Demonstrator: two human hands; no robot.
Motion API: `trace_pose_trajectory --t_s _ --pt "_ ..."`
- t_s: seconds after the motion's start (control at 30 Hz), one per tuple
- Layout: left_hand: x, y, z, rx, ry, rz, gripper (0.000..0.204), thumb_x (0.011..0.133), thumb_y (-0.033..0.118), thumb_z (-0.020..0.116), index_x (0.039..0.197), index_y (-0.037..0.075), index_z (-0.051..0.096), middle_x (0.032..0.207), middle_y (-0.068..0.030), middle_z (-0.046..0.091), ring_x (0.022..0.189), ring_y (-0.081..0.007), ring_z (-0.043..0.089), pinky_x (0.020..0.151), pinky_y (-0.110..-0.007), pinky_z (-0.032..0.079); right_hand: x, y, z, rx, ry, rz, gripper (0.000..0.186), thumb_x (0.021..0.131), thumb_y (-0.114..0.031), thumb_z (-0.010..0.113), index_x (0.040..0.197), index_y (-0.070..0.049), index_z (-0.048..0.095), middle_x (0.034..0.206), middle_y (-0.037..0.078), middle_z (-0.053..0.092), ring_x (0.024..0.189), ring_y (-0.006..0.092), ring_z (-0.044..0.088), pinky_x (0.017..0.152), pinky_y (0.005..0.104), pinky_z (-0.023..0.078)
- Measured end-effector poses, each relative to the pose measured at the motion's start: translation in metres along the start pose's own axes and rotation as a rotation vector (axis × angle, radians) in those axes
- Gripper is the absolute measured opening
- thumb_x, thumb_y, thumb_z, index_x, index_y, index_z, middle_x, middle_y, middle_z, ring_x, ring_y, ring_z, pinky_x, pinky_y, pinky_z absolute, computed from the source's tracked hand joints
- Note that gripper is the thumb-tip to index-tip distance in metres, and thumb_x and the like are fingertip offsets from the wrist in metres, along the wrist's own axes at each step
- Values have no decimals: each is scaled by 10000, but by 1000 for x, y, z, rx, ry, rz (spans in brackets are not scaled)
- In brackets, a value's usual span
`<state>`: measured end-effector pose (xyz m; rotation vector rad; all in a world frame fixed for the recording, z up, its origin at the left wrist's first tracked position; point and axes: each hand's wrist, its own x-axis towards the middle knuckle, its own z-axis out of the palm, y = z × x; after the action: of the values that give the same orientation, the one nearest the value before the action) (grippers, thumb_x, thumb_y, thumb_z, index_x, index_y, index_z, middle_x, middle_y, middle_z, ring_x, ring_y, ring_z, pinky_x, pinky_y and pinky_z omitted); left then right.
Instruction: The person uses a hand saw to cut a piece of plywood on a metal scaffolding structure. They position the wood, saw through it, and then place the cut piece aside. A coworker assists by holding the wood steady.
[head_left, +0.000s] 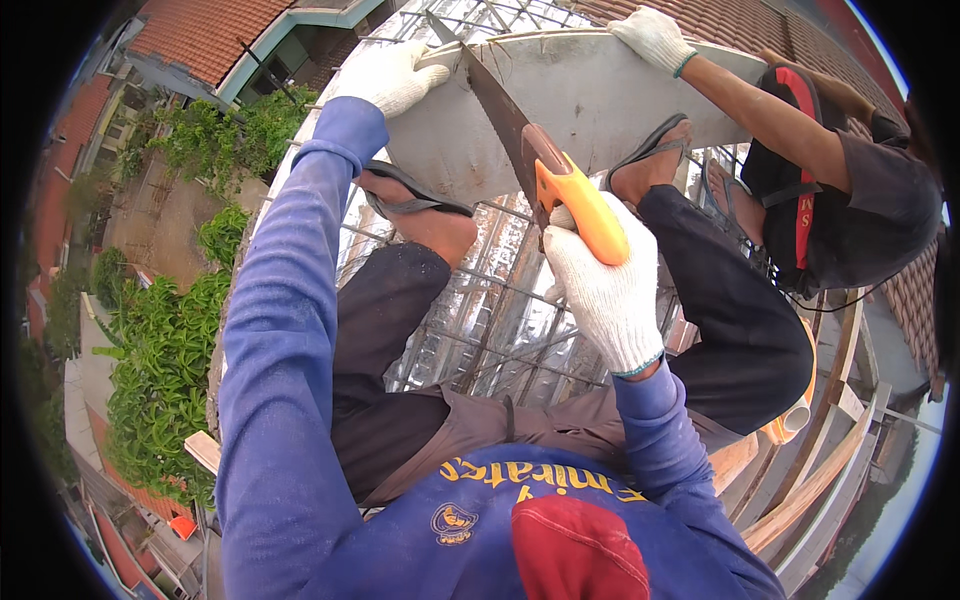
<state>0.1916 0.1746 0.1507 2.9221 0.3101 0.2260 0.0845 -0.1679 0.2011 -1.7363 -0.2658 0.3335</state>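
Note:
My right hand [607, 285], in a white knit glove, is closed round the orange handle of a handsaw [505, 115]. The saw's dark, worn blade points up and away to the left, crossing the far edge of a curved grey board [600, 95] near its left end. My left hand [385, 78], gloved too, grips that end of the board just left of the blade, its thumb toward the blade. A co-worker's gloved hand [650, 40] rests on the board's far edge, right of the saw. My sandalled feet [425, 220] are close to its near side.
Beneath me, steel reinforcing bars [490, 285] cross over shiny corrugated metal sheeting. The co-worker [840, 200] crouches at the right, near wooden planks [820, 480] and an orange pipe [793, 420]. On the left, a drop falls away to green plants [165, 370] and tiled roofs [205, 40].

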Motion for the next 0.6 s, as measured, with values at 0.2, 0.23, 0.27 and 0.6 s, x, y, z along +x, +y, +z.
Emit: trace_pose_trajectory --t_s 0.2,0.23,0.27,0.6 --pt "7 0 6 -5 -20 -28 527 1008 539 583 1344 163 734 1291 -170 760 1212 -374 712 1050 -479 540 -99 -20 -40 -74 130 64 179 881 -25 758 1050 23 724 801 107 737 673 181 742 663 313 578" --pt "9 -1 2 -5 -16 -18 523 1016 538 570 1330 155 736 1291 -172 758 1212 -378 709 1048 -483 538 -99 -18 -38 -70 124 49 176 882 -23 759 1048 22 723 796 105 736 665 178 738 659 314 578" --pt "9 -1 1 -6 -7 3 516 1027 533 556 1321 150 736 1289 -177 756 1211 -382 707 1047 -488 535 -97 -12 -34 -65 116 34 174 882 -22 760 1047 21 723 791 102 735 658 175 734 654 316 577" --pt "2 3 0 80 15 103 506 1070 520 508 1306 136 738 1314 -160 745 1230 -380 686 1057 -492 519 -97 4 -28 451 78 268 175 929 21 694 1094 66 654 882 94 701 634 157 710 605 301 600"
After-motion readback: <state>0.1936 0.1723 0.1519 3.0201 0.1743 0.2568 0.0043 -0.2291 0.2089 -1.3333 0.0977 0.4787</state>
